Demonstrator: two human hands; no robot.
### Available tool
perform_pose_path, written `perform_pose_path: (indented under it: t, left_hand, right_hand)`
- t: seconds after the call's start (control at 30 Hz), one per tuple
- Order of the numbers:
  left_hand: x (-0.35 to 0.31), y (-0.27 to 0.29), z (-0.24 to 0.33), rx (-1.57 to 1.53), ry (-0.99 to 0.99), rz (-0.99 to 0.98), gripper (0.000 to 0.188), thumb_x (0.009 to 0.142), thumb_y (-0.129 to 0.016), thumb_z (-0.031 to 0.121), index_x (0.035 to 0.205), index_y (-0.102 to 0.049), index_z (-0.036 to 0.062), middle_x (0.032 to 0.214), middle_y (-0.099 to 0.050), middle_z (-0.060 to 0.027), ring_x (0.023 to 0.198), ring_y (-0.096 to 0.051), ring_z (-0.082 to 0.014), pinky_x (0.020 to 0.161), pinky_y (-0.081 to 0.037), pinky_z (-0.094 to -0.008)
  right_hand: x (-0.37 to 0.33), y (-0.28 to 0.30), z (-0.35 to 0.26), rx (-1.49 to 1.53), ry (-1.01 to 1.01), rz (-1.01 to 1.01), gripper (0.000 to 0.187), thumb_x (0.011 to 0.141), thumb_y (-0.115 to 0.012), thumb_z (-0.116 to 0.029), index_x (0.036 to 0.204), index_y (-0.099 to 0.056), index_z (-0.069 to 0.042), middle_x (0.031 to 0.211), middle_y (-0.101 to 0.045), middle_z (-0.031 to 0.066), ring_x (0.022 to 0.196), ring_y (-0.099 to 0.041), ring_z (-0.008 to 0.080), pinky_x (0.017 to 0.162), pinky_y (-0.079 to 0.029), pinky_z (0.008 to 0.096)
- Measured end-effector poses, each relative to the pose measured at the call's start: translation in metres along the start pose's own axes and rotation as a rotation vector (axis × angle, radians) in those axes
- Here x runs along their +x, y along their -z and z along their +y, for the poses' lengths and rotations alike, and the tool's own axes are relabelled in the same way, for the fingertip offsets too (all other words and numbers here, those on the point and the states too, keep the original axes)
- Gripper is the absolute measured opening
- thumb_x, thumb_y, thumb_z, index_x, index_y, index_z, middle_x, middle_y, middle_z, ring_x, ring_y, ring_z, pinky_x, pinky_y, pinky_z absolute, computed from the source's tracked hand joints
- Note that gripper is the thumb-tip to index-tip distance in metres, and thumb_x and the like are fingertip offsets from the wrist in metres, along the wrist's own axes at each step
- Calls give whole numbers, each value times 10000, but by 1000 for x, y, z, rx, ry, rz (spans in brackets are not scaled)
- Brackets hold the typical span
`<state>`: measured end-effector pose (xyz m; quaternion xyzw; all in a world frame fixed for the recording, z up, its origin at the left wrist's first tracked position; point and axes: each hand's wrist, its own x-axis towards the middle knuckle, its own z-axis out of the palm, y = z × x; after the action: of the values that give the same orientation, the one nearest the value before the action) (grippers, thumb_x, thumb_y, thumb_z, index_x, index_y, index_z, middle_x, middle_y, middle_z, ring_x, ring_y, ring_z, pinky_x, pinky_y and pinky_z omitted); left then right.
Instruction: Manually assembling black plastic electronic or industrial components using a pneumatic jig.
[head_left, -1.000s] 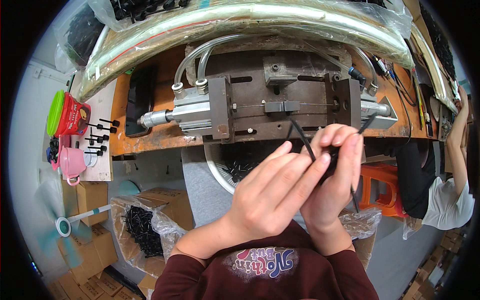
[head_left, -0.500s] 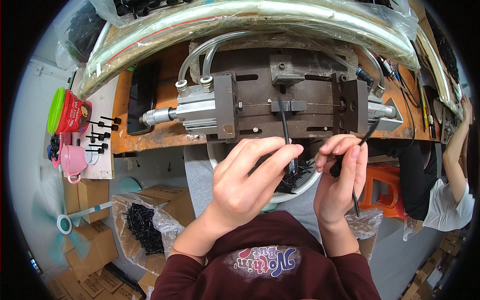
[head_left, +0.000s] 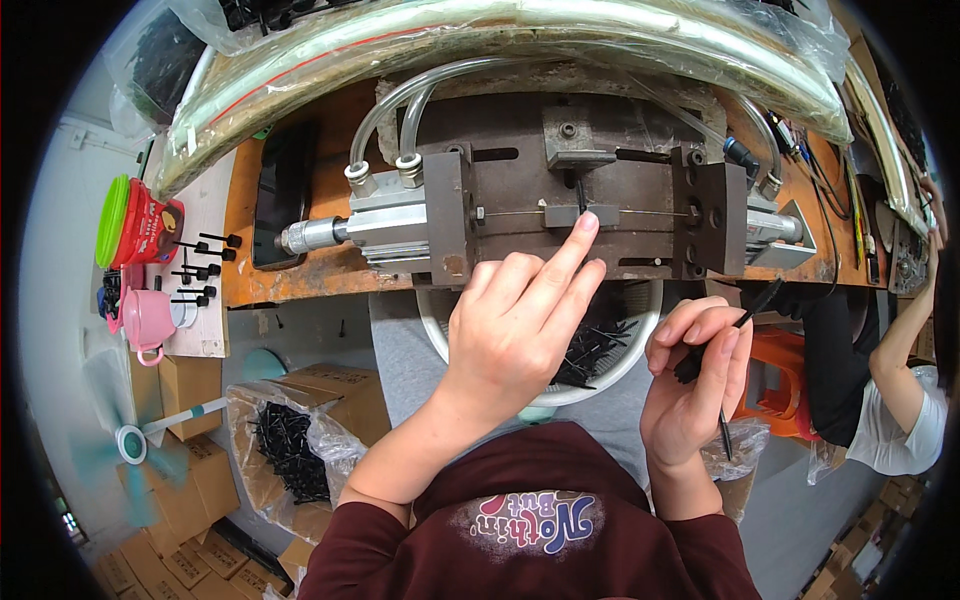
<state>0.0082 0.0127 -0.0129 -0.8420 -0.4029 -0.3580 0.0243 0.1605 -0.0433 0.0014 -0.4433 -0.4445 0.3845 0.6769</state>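
Holds nothing in the left hand (head_left: 520,320) now: presses only with the outstretched index fingertip (head_left: 587,222), the other fingers loosely curled and empty. Keeps the right hand (head_left: 695,390) closed around a bundle of black strips (head_left: 735,325), thumb and fingers wrapped about the middle, ends poking out above and below the fist. Differs from a second ago, when both hands met in front of the chest and the left was drawing a single piece out of that bundle; half a second ago was carrying it up, pinched, toward the machine. Has since let go of the black strip (head_left: 580,190) and stands it in the middle slot of the metal fixture (head_left: 500,200), fingertip at its lower end, right hand drawn back and apart to the side. By that reading, loading of one piece all but finished, seating apparently being checked or pushed home; cannot tell whether fully down in the slot. Looks thin, straight, matt black and short, upright between the upper clamp block (head_left: 575,140) and the small crossbar just under it, with only a small part showing above the finger. Farther out: an air cylinder (head_left: 370,220) with clear hoses to the left of the fixture, a worn orange bench (head_left: 250,280) beneath, a white bowl (head_left: 455,345) of more black pieces in the lap, a bag of the same (head_left: 285,445) in a carton at lower left, and another person's arm (head_left: 900,350) at the right rim.
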Motion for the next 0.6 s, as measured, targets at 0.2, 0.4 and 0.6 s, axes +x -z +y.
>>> perform_pose_path:
  t: [0.2,0.4,0.6]
  left_hand:
    - [7,2,5,-38,59,-16,302,721,-676,57,1019,-728,60,1282,-653,-57,725,-541,-149,660,-410,-287]
    - [12,9,6,-20,50,-62,290,721,-675,52,1007,-721,45,1287,-649,-66,733,-546,-154,669,-409,-296]
    - [8,28,16,-111,56,-119,379,709,-736,86,1087,-721,63,1265,-652,-58,761,-545,-167,680,-412,-297]
  right_hand:
    - [-2,1,-3,-7,-54,-28,279,1073,-315,-248,917,-436,-50,868,-527,113,646,-439,111,596,-385,236]
    - [-3,13,-5,-28,-32,-86,317,1068,-299,-261,921,-468,-36,917,-584,138,728,-476,119,683,-408,265]
    - [-5,13,-6,-98,12,-38,343,1070,-280,-261,953,-492,-18,1048,-633,206,875,-565,182,812,-446,316]
